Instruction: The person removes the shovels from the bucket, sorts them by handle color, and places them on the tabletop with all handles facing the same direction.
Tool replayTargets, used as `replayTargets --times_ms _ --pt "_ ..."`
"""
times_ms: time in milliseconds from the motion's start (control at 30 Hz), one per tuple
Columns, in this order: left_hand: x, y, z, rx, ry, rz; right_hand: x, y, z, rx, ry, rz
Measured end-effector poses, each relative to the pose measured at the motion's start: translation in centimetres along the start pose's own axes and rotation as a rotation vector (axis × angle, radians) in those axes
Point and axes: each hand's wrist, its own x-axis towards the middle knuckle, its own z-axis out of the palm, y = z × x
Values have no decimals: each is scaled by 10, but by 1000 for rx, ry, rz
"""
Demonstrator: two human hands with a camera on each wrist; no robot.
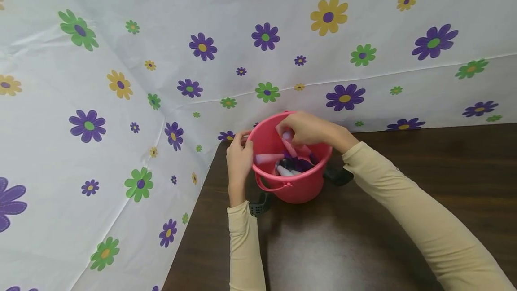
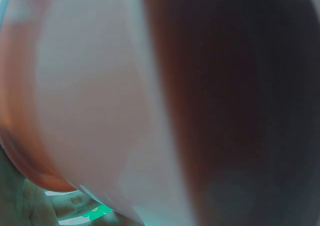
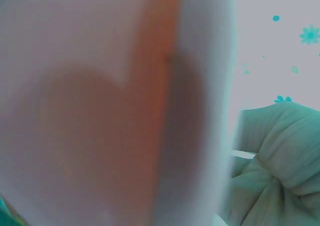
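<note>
A pink bucket [image 1: 300,191] stands on the dark table in the head view. My left hand [image 1: 239,158] grips its rim on the left side, fingers over the edge. Inside the bucket's mouth, my right hand [image 1: 306,128] pinches a slim pink piece with a lilac end [image 1: 289,146]; its kind is unclear. Below lie a pink tapered piece [image 1: 268,158], a white piece [image 1: 284,171] and dark purple and black items [image 1: 303,165], partly overlapping. The blurred bucket wall [image 2: 95,96] fills most of the left wrist view, and also the right wrist view, hiding the fingertips there.
The brown wooden table [image 1: 387,223] extends to the front and right. A white flower-patterned sheet [image 1: 282,12] hangs behind and along the left. The bucket's pink handle [image 1: 274,188] hangs down in front. Dark wrist-worn devices [image 1: 338,176] sit close to the bucket's sides.
</note>
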Motion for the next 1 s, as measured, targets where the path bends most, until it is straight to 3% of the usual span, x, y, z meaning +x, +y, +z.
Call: replayTargets --times_ms 400,700,1000 --pt "0 0 -1 3 1 4 -19 1 -23 -1 122 49" --pt "-1 -1 0 15 -6 8 -42 -1 -36 -2 293 93" --pt "-1 0 -1 3 -11 -3 -66 -3 -35 43 437 96"
